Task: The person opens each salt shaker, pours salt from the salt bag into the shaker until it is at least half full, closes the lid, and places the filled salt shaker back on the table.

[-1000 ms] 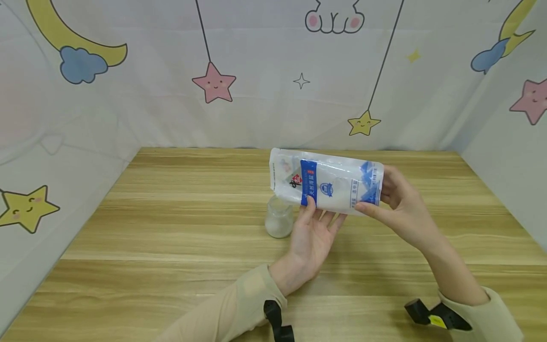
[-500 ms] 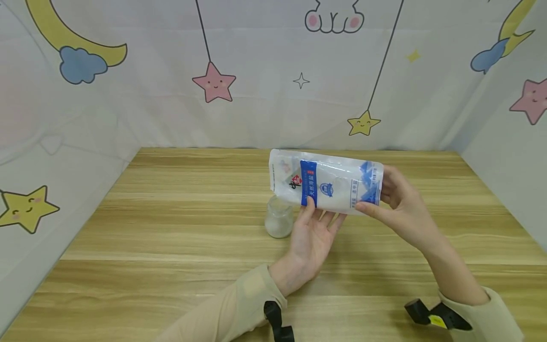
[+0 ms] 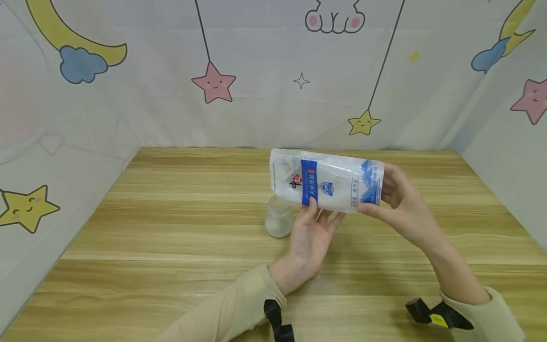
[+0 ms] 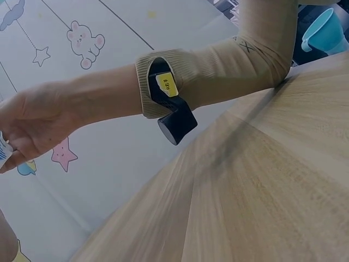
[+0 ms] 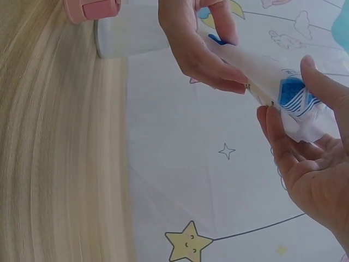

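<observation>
A white and blue salt bag (image 3: 337, 185) lies on its side in the air, its left end over the mouth of a small glass jar (image 3: 278, 222). White grains fill the lower part of the jar, which stands on the table. From below, my left hand (image 3: 309, 244) holds the bag near its middle, thumb on the front and fingers partly hidden behind. My right hand (image 3: 406, 209) grips the bag's right end, by the blue mountain print. In the right wrist view, the salt bag (image 5: 267, 76) slants between both hands. Whether grains are falling cannot be seen.
A wooden table (image 3: 171, 247) carries the jar, with a printed cloth (image 3: 265, 118) hanging behind it. A pink piece (image 5: 98, 8) shows beside the jar in the right wrist view. A turquoise container (image 4: 327, 34) appears beyond the table in the left wrist view.
The bag's right part and my right hand have risen very slightly. Both hands keep their hold, and the jar stays in place.
</observation>
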{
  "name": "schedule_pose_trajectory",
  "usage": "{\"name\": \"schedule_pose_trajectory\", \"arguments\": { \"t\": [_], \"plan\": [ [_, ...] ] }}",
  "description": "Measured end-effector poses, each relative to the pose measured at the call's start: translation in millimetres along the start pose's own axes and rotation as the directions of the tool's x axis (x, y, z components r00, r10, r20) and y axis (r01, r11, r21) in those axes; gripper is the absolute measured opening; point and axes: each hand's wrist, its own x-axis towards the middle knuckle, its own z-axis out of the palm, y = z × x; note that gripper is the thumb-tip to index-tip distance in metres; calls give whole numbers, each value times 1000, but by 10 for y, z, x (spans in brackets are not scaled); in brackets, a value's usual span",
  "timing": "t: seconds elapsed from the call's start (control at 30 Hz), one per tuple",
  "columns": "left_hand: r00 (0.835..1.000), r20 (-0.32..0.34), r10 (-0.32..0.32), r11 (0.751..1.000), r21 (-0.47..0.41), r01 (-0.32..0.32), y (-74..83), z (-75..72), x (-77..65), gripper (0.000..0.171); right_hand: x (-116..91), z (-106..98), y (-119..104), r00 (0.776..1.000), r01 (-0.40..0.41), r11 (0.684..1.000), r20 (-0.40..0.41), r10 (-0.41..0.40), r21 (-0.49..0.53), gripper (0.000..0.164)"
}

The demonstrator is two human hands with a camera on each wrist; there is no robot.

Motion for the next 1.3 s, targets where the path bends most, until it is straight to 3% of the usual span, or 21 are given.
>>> {"name": "schedule_pose_trajectory", "arguments": {
  "t": [0.43,1.3],
  "plan": [
    [1000,19,-1,1000,-25,1,-6,-8,-2,41,-6,6,4,1000,30,999,1,-30,-40,72],
    [1000,7,-1,1000,27,1,-10,-3,-13,42,-3,33,18,998,60,997,-30,-62,-57,67]
  ]
}}
